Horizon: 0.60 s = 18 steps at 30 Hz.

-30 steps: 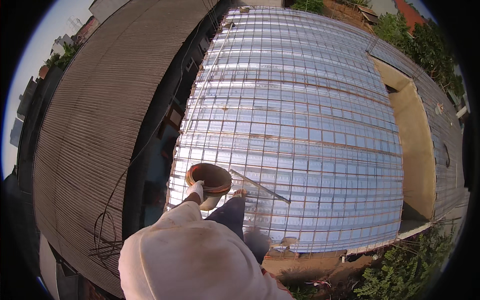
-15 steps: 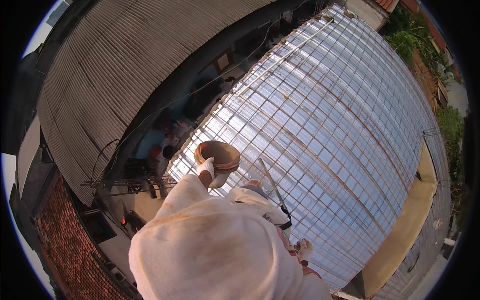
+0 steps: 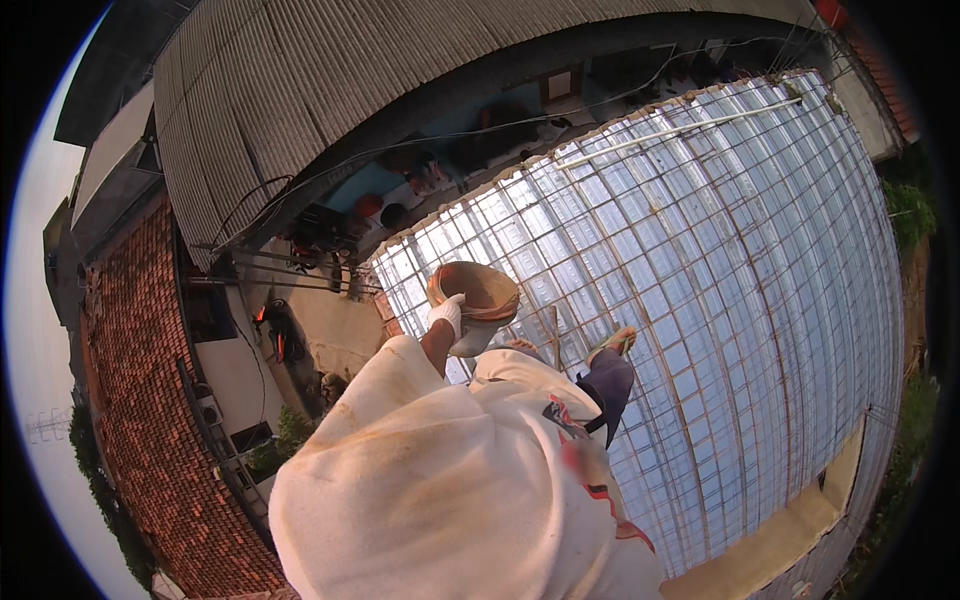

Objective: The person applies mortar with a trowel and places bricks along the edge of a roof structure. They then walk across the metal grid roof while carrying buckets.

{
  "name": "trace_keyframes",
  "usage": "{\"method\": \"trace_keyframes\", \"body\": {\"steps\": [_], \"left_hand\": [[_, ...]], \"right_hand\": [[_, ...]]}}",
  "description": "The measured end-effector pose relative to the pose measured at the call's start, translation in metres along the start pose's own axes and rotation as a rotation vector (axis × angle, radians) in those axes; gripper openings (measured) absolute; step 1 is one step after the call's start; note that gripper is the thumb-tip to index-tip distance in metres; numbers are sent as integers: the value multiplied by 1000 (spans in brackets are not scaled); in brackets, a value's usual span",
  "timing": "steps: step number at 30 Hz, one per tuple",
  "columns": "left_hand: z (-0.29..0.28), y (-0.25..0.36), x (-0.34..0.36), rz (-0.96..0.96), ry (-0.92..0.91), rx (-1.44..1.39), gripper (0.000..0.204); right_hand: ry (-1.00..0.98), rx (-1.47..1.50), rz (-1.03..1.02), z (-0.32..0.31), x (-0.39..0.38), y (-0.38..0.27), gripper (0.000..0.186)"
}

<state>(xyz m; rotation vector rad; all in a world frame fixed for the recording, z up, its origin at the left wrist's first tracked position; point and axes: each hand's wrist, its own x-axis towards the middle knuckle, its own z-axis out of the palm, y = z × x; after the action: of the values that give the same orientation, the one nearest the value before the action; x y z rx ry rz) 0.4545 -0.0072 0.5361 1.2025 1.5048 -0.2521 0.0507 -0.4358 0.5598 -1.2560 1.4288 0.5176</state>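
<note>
My left hand (image 3: 447,312), in a white glove, is closed on the near rim of a worn bucket (image 3: 478,292) with an orange-brown, stained inside. The bucket tilts with its mouth up, and no load shows in the part I can see. It hangs over the edge of a steel bar grid (image 3: 690,270) laid on shiny ribbed metal sheets. A loose white garment (image 3: 430,480) covers my arm and body. My right hand does not show. My right foot (image 3: 612,343) rests on the grid, and part of my left foot shows beside the bucket.
A long pale pipe (image 3: 680,128) lies on the grid near its far edge. Beyond that edge is a drop to a yard (image 3: 340,315) with a motorbike (image 3: 285,330). A corrugated roof (image 3: 330,90) and thin cables stand close by. A tan beam trough (image 3: 760,560) borders the near right.
The view has turned, so the grid and roofs appear rotated clockwise. My right foot has come into view on the grid. My right hand has left view; the left still holds the bucket.
</note>
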Motion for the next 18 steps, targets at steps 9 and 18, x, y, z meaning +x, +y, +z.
{"method": "trace_keyframes", "body": {"steps": [9, 18], "left_hand": [[9, -40, -74, -20, 112, -232, 29], [-11, -103, -82, -103, 186, -491, 37]], "right_hand": [[-140, -363, -14, -120, 86, -153, 28], [68, -474, -287, -213, 175, -408, 35]]}}
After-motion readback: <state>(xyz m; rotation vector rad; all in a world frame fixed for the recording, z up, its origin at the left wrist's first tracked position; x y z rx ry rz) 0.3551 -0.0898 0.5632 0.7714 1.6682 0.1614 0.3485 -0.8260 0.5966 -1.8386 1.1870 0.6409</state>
